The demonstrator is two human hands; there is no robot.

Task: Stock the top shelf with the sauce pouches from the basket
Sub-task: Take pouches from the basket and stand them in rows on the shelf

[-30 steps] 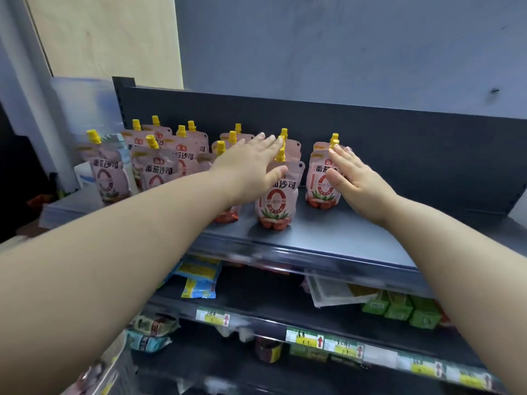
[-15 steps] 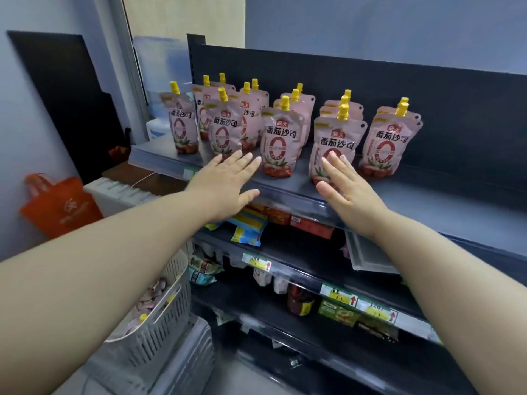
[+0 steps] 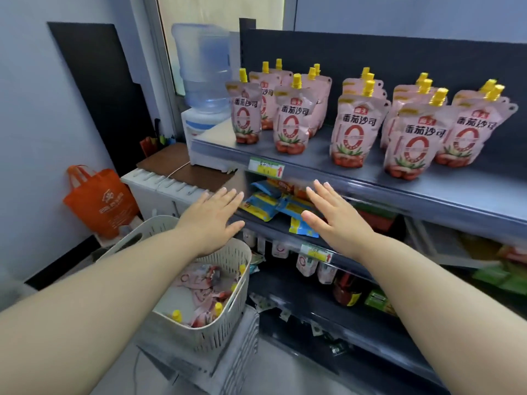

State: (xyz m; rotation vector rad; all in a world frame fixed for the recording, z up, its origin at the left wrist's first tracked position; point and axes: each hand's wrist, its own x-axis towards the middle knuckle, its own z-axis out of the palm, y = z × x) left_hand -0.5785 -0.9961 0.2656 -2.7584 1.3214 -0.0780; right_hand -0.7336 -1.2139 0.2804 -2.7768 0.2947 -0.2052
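Several pink sauce pouches [image 3: 353, 129] with yellow caps stand upright in rows on the dark top shelf [image 3: 456, 189]. A white slotted basket [image 3: 228, 317] sits low at the left, with more pink pouches [image 3: 205, 283] lying loose inside. My left hand [image 3: 212, 216] hovers flat with fingers straight, above the basket's far rim and below the top shelf. My right hand [image 3: 332, 213] is also flat and empty, in front of the second shelf. Neither hand touches a pouch.
Blue and yellow packets [image 3: 271, 203] lie on the second shelf, jars and green boxes [image 3: 376, 300] on lower ones. A water dispenser [image 3: 205, 89] stands left of the shelf, beside a low cabinet [image 3: 171, 183] and an orange bag [image 3: 99, 201].
Both hands have drawn back and down from the pouches on the top shelf to the level of the second shelf. The view has swung left and down, revealing the basket.
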